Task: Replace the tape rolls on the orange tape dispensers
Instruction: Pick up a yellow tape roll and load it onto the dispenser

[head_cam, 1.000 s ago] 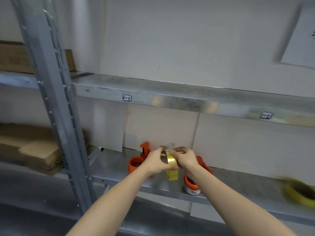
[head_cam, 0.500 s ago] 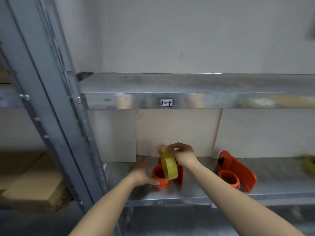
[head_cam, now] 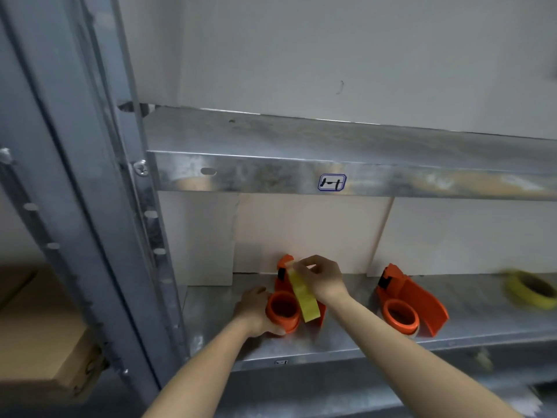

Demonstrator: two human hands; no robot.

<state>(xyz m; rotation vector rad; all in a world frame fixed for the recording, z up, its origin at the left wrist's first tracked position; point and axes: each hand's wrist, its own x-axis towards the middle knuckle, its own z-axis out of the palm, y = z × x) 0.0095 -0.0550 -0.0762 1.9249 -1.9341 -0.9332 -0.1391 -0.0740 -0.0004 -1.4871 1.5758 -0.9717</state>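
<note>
Head view: right hand [head_cam: 324, 282] pinches the top edge of an edge-on yellow tape roll [head_cam: 303, 295], which hangs toward 6 o'clock, long axis 11-to-5, over the orange plastic tape dispenser [head_cam: 284, 309] on the galvanised metal shelf [head_cam: 346, 333]; left hand [head_cam: 253, 312] clasps the dispenser's hub from 9 o'clock.

I see two tape dispensers on the lower shelf [head_cam: 346, 336]. The left dispenser [head_cam: 284, 310] lies near the shelf's left end, with my left hand [head_cam: 254, 312] against its left side. My right hand [head_cam: 322, 279] is above it, pinching a tape roll [head_cam: 303, 295] edge-on just right of its hub. The right dispenser [head_cam: 407, 303] lies well apart to the right. Farther right lies another tape roll [head_cam: 532, 289]. An upper shelf [head_cam: 301, 173] runs overhead, and an upright post [head_cam: 99, 206] stands left of both shelves.
</note>
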